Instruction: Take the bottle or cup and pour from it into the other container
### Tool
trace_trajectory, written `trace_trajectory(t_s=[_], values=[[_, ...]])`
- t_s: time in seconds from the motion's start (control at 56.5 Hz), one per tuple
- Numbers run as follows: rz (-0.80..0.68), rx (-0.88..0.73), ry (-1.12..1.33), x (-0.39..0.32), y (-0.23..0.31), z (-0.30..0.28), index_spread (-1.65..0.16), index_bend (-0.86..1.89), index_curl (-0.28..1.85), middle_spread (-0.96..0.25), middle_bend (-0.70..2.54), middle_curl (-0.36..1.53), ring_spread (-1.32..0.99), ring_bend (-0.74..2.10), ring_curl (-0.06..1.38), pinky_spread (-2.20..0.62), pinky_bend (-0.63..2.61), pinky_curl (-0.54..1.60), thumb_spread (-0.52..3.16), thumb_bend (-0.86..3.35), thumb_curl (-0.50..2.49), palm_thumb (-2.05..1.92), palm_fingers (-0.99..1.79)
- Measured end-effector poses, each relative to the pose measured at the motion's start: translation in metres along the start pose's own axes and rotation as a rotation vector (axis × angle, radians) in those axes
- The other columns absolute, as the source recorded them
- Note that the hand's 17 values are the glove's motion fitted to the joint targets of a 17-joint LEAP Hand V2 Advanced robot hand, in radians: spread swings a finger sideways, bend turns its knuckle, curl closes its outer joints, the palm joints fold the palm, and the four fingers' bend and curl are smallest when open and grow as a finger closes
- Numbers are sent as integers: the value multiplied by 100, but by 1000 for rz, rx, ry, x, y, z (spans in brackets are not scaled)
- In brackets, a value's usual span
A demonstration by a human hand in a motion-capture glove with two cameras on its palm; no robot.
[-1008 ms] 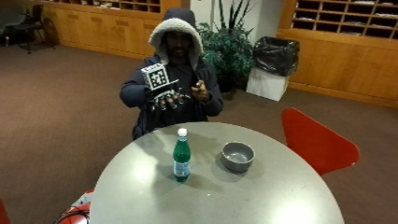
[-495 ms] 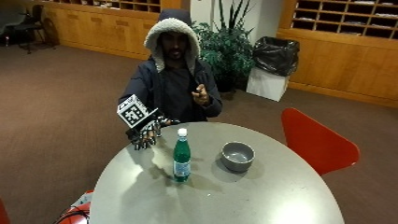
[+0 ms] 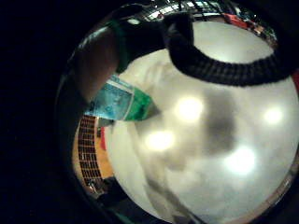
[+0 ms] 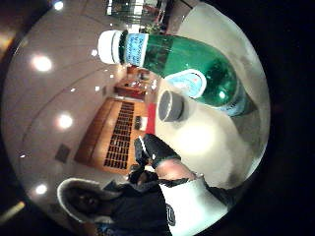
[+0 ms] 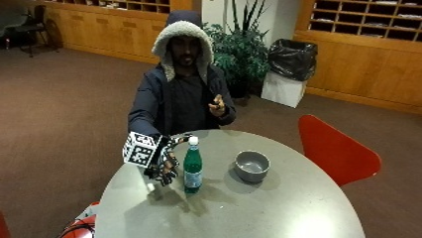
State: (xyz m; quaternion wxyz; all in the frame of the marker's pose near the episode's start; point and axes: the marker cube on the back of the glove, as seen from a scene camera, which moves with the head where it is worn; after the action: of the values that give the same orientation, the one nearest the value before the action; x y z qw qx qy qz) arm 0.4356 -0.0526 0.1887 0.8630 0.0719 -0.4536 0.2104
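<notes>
1. Green bottle [image 5: 192,167] stands upright on the round table [image 5: 284,208], white cap on, long axis vertical. Grey bowl [image 5: 252,165] sits on the same table, near the bottle on the side away from the gloved hand, not touching it.
2. Right hand [image 5: 162,164] is just beside the bottle at label height, palm facing it. Fingers look loosely curled and spread, not closed round anything. From the outside view I can't tell whether fingertips touch the glass; the little-finger palm view shows 1 finger [image 3: 224,70] arched over bare table and the bottle [image 3: 119,101] off to the side, so I read it as no grasp yet.
3. Thumb-side palm view: bottle [image 4: 187,69] close to the palm, bowl [image 4: 171,105] behind it, so hand, bottle and bowl are roughly in line.
4. Bare left hand [image 5: 216,105] is raised at chest, well away from both things. Right is the nearer 1.
5. Judgement: next is a sideways close-in and wrap round the bottle body. Cap on means pouring needs it off first.
</notes>
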Motion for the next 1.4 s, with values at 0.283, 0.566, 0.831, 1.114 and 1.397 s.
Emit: trace_trajectory(t_s=[0.283,0.566,0.831,1.114,1.397], values=[[-57,-47,-235,0,-37,19,-32,12,21,5,24,35,18,28,26,35,58,35,87,-1,36,55,37],[-89,-1,-273,1,-61,44,-33,18,24,-14,38,38,1,48,32,29,35,29,77,1,44,84,93],[-118,239,-331,-4,-64,55,-30,15,32,-21,36,42,-14,58,39,14,33,33,49,-3,56,95,122],[-180,274,-324,-18,-53,43,-27,17,37,-20,39,45,-16,61,42,3,34,35,36,-4,64,95,124],[-283,198,68,-97,-29,36,-27,16,40,-20,41,47,-17,62,43,-1,35,36,33,-4,69,94,124]])
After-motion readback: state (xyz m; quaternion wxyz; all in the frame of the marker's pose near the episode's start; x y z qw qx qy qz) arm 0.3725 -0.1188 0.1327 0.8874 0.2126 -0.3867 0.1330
